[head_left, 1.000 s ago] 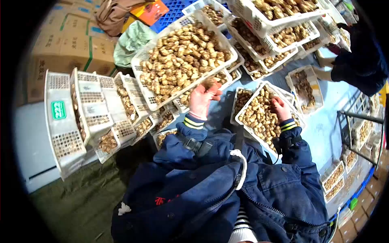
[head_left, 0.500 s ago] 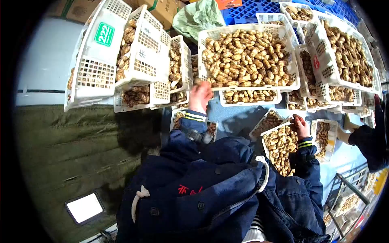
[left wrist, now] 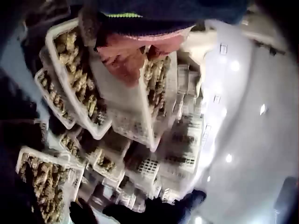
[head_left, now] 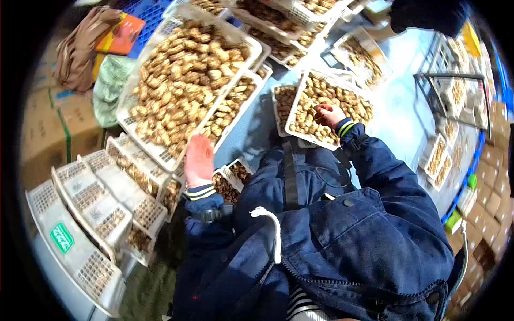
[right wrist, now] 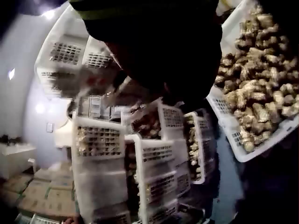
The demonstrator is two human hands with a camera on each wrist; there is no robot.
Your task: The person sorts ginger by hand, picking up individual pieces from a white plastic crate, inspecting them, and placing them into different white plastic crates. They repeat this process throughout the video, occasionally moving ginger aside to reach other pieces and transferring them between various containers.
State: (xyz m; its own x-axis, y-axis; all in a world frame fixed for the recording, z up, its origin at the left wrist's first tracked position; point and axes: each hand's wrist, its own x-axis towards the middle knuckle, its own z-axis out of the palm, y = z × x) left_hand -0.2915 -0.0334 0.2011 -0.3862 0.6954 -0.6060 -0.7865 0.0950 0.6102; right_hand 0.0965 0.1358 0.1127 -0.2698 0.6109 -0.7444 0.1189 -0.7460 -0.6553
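My left hand is at the lower corner of a large white plastic crate heaped with stubby brown-and-white mushrooms. Its fingers look extended and no mushroom shows in them. The left wrist view shows the same hand, blurred, over a pale crate wall. Over a smaller white crate in front of my body, my right hand reaches down with bent fingers among the mushrooms. I cannot tell whether it holds one. That hand is mostly in dark shadow in the right wrist view.
Stacked white crates stand at left, one with a green label. More crates of mushrooms sit ahead. Brown cartons and a green sack lie beyond. A black metal frame stands right; a dark-clothed person is beyond.
The head view swung left, then back. My left hand, which held a small brown lump a second ago, is now at the large crate's corner. My right hand moved from the smaller crate's rim over its mushrooms.
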